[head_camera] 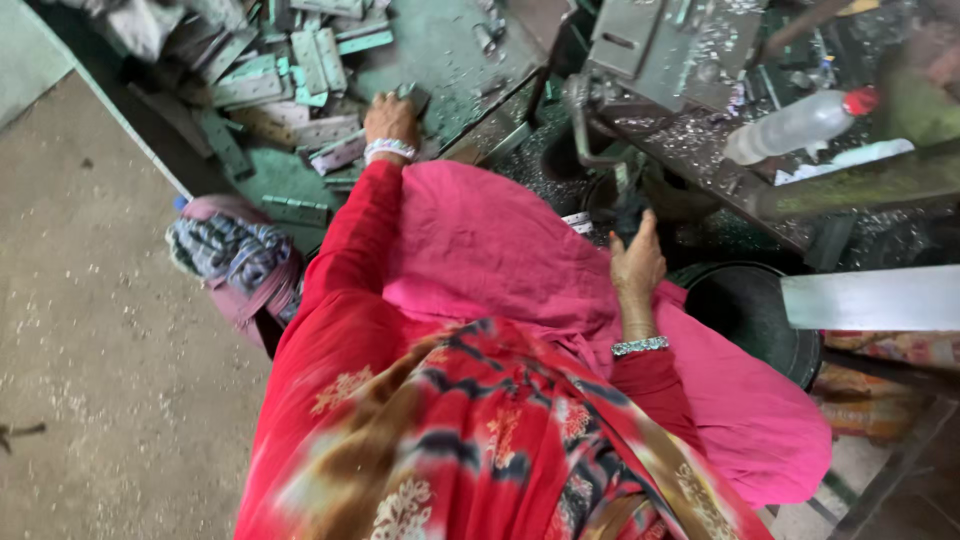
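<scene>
Red sleeves (345, 240), beaded wrist bangles (389, 149)

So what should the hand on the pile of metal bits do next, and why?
Probably close the left hand on one metal hinge plate and lift it clear. That hand already rests on the heap of green-grey plates on the bench, while the right hand waits by the machine, seemingly holding nothing.

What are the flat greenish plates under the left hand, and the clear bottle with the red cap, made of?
Flat greenish plates: probably sheet metal, dull grey-green finish; hard straight edges, stiff flat stack, bright swarf around. Left hand rests on them. Clear bottle with red cap: seemingly translucent plastic, cloudy walls, lying on its side. Right hand is at a dark lever, material unclear.
</scene>
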